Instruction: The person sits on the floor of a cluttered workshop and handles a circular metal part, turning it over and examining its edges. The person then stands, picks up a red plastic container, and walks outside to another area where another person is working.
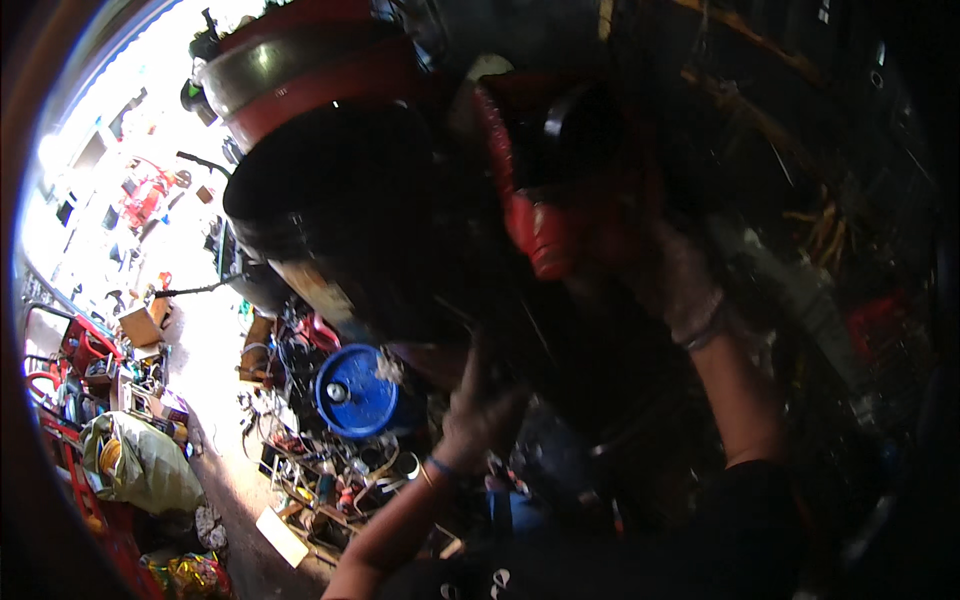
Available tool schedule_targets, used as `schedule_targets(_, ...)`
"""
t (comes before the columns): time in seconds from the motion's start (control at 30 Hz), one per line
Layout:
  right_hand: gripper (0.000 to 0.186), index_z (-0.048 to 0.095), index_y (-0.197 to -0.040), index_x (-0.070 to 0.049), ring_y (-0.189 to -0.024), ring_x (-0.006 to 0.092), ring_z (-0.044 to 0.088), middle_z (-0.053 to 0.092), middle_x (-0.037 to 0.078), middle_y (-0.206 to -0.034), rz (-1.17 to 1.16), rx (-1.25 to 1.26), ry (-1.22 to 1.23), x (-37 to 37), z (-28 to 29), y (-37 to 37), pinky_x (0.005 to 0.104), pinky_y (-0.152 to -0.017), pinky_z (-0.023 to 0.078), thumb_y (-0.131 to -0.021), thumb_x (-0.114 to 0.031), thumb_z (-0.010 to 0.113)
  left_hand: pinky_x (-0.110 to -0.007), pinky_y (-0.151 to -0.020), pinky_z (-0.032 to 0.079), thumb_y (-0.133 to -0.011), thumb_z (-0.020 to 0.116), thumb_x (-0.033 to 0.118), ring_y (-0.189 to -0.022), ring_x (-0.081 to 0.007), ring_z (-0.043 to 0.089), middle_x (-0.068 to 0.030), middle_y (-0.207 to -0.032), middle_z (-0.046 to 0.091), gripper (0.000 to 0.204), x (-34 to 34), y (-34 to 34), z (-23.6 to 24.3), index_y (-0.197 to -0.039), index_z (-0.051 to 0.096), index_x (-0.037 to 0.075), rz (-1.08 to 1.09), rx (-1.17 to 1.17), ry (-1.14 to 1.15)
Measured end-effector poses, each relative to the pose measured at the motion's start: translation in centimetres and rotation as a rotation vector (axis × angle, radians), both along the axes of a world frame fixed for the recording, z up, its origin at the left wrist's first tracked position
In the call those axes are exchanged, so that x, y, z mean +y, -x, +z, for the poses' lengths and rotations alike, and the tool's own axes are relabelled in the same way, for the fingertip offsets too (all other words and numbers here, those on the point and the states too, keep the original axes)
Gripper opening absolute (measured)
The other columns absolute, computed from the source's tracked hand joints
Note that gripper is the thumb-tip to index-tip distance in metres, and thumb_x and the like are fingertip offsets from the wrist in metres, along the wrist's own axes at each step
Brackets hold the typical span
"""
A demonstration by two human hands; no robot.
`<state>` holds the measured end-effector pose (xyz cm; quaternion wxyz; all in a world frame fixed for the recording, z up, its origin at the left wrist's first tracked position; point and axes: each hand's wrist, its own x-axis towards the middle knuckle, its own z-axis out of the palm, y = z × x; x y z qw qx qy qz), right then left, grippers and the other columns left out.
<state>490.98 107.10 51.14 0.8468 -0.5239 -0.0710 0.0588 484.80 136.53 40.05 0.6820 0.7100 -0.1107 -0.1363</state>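
Note:
A large dark drum-shaped body (340,190) fills the upper middle, with a red-and-metal banded part (310,75) behind its top. To its right is a red housing (545,235) with a dark opening. My right hand (680,285) reaches up to the lower right side of this housing; its fingers are lost in deep shadow. Lower down, below the drum's underside, my left hand (480,410) is raised with its thumb pointing up. Blur and darkness hide what its fingers do, and whether it touches the drum.
On the floor below stands a blue round lid or tub (357,390), amid scattered tools and metal parts (345,485). A pale sack (140,465) lies at the left beside a red frame (75,500). A cardboard box (140,325) sits farther up. The right side is very dark.

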Motion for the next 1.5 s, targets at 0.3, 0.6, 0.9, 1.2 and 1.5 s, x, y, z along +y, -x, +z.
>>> schedule_targets(0.3, 0.045, 0.049, -0.144, -0.011, -0.117, 0.0306, 0.06, 0.059, 0.014, -0.136, -0.252, -0.535, 1.087, 6.1, -9.2, 14.2, 0.0414, -0.091, 0.056, -0.101, -0.014, 0.058, -0.037, -0.101, 0.051, -0.096, 0.065, 0.019, -0.125, -0.0247, 0.056, -0.0122, -0.143, 0.051, 0.07, -0.5, 1.6, 3.9, -0.156, 0.03, 0.01, -0.052, 0.332, 0.631)
schedule_targets(0.6, 0.063, 0.041, -0.15, -0.018, -0.107, 0.0263, 0.067, 0.057, 0.008, -0.14, -0.378, -0.202, 1.826, 2.5, -0.8, 11.5, 0.0392, -0.087, 0.058, -0.094, -0.031, 0.066, -0.039, -0.1, 0.052, -0.089, 0.067, 0.021, -0.121, -0.0255, 0.059, -0.012, -0.138, 0.056, 0.069, 1.6, 3.3, 1.5, -0.15, 0.038, 0.007, 0.048, 0.262, 0.456)
schedule_targets(0.9, 0.042, 0.073, -0.115, -0.012, -0.109, 0.0258, 0.07, 0.073, 0.01, -0.114, -0.377, -0.736, 1.589, 4.8, 2.2, -1.2, 0.0352, -0.097, 0.056, -0.087, 0.005, 0.046, -0.041, -0.105, 0.049, -0.081, 0.077, 0.021, -0.129, -0.0276, 0.054, -0.0142, -0.144, 0.051, 0.091, 3.0, 4.8, 1.3, -0.157, 0.028, 0.006, 0.044, 0.358, 0.516)
schedule_targets(1.2, 0.063, 0.054, -0.142, -0.014, -0.126, 0.0347, 0.058, 0.065, 0.018, -0.131, -1.072, -0.131, 2.199, -0.1, 8.3, -11.8, 0.0498, -0.103, 0.045, -0.085, -0.034, 0.073, -0.037, -0.091, 0.056, -0.081, 0.067, 0.009, -0.11, -0.0237, 0.064, -0.0117, -0.133, 0.058, 0.078, 7.1, 7.6, -0.6, -0.153, 0.035, 0.008, 0.161, 0.51, 0.651)
schedule_targets(1.5, 0.044, 0.046, -0.147, -0.008, -0.138, 0.0286, 0.045, 0.043, 0.011, -0.153, 0.088, -0.496, 1.487, 7.9, -6.4, -2.3, 0.0402, -0.115, 0.038, -0.106, -0.023, 0.045, -0.038, -0.102, 0.05, -0.074, 0.084, 0.017, -0.124, -0.0221, 0.055, -0.0142, -0.142, 0.052, 0.11, 16.2, 16.7, -4.1, -0.161, 0.017, 0.008, 0.242, 0.373, 0.681)
